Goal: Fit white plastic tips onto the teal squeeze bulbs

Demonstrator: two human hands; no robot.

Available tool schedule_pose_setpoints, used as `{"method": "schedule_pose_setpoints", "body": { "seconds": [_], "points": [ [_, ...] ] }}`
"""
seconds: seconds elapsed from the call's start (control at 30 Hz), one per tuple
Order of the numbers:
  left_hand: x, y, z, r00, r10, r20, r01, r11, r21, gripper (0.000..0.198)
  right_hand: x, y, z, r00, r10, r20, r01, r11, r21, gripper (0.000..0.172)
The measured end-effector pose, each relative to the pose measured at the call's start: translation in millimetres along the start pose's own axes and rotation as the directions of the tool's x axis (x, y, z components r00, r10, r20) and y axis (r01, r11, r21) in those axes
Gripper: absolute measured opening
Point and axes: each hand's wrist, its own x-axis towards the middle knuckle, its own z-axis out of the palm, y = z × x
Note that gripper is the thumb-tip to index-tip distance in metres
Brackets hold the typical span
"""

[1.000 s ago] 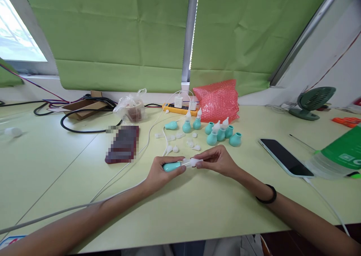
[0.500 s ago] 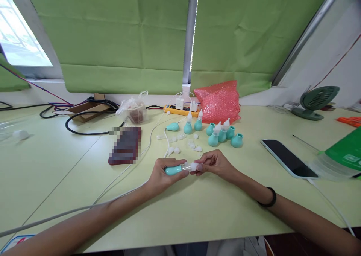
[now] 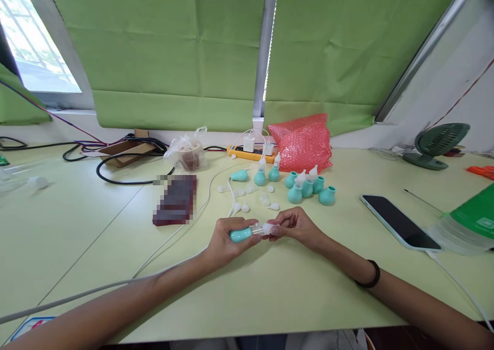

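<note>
Your right hand [image 3: 295, 225] has moved in along the white tip [image 3: 267, 228] since a second ago; fingers now sit closer to your left hand [image 3: 227, 244]. Camera view has shifted a bit too. Left: thumb and fingers wrapped around the teal bulb [image 3: 240, 235] and clear tube [image 3: 257, 229]. Right: thumb and fingertips pinching the white tip. Unit is roughly level, above the near part of the table [image 3: 247, 301]. Beyond your hands: loose white parts [image 3: 274, 206], more bulbs [image 3: 295, 194], red bubble-wrap [image 3: 303, 146]. Phone [image 3: 401, 222] lies off to your right.
</note>
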Motion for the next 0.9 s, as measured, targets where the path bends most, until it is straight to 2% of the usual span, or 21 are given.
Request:
{"method": "schedule_pose_setpoints", "body": {
  "seconds": [0.17,0.3,0.47,0.57,0.63,0.73,0.8,0.87,0.9],
  "points": [
    [-1.5,0.2,0.7,0.998,0.060,-0.027,-0.058,0.997,0.055,0.025,2.0,0.5,-4.3,0.999,0.004,0.036,-0.005,1.000,0.020,0.014],
    [-2.8,0.7,2.1,0.999,0.026,-0.020,-0.025,0.998,0.058,0.033,3.6,-2.3,-7.2,0.999,-0.033,0.017,0.033,0.998,0.052,0.018],
    [-2.3,3.8,-0.2,0.995,-0.007,0.104,0.004,1.000,0.030,0.040,4.1,-7.2,-5.7,0.989,-0.085,-0.121,0.094,0.994,0.064,0.016],
    [-2.4,6.2,-3.9,0.980,0.019,0.200,-0.016,1.000,-0.016,0.042,2.6,-12.0,-6.4,0.962,-0.188,-0.196,0.188,0.982,-0.020,0.013],
    [-2.9,6.3,-5.7,0.970,0.036,0.240,-0.017,0.997,-0.081,0.041,0.3,-18.0,-9.8,0.904,-0.313,-0.291,0.281,0.948,-0.148,0.011],
    [-3.2,4.9,-5.7,0.973,0.017,0.229,0.016,0.989,-0.144,0.035,-4.8,-31.1,-20.6,0.738,-0.530,-0.418,0.359,0.832,-0.422,0.009],
    [-2.8,4.3,-4.4,0.976,-0.017,0.216,0.046,0.991,-0.129,0.031,-8.0,-40.6,-31.3,0.607,-0.664,-0.437,0.338,0.713,-0.614,0.011],
    [-1.8,4.3,-3.0,0.974,-0.034,0.222,0.057,0.993,-0.099,0.026,-9.6,-48.4,-43.6,0.479,-0.783,-0.397,0.264,0.559,-0.786,0.015],
    [-1.3,4.5,-2.4,0.974,-0.037,0.225,0.056,0.995,-0.080,0.024,-9.6,-51.2,-50.0,0.432,-0.826,-0.362,0.212,0.483,-0.850,0.016]
  ]
}}
